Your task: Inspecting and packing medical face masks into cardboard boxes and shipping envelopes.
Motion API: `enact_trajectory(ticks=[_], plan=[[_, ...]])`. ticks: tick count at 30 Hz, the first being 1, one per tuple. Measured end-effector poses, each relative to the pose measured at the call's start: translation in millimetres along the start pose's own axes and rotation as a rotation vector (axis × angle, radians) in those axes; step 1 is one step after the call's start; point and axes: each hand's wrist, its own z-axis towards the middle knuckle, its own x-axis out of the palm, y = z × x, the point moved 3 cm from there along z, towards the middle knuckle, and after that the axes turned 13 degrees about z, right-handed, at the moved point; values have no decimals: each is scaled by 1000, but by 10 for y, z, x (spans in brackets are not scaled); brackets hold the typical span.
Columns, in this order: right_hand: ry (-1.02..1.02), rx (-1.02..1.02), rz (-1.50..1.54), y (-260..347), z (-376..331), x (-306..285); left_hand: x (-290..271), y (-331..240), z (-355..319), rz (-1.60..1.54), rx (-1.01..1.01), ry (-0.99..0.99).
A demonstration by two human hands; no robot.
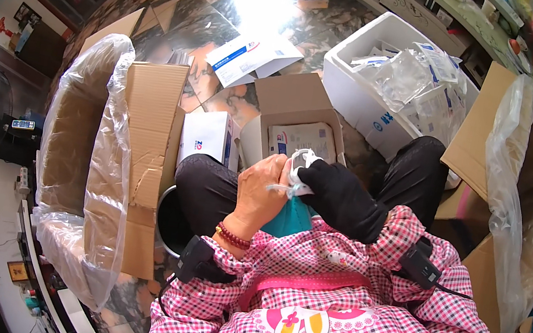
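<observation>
You have both hands up together in front of your chest, meeting on a small white bundle of looped, narrow band (307, 158). Your left hand (261, 183), bare and ringed at the wrist by a dark red beaded bracelet (232, 236), is curled around the left side of it; most of its fingertips are hidden. Your right hand (346, 194), in a black glove, grasps it from the right, its fingers bent toward the left hand.

The bundle looks soft: rounded white loops stand up at the top, around a darker gap, and a paler folded part shows lower down between your hands. Thin, wispy, pale-blue strands (278, 188) stick out across your left fingers. Its lower end is hard to make out against the teal fabric (288, 220) below.

The bundle is above your lap, just on the near side of an open brown cardboard carton (299, 91) that holds flat white packets (303, 139). Left of that carton stands a white box with blue and red marks (204, 134). Beyond, to the right, a white foam box (352, 100) is heaped with clear plastic packets (419, 83). Large cardboard boxes lined with clear plastic, one at left (145, 161) and one at right (480, 130), flank you.
</observation>
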Motion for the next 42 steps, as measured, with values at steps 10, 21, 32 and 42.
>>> enact_trajectory(ticks=[10,21,32,42], plan=[[255,-333,-755,128,121,64,51,45,92,-10,-69,-1],[314,-15,-160,118,-485,182,367,126,42,-307,-182,6],[163,47,-28,302,-664,233,596,298,-74,-623,-318,71],[-255,183,23,-214,-250,-169,157,-133,-125,-395,91,55]])
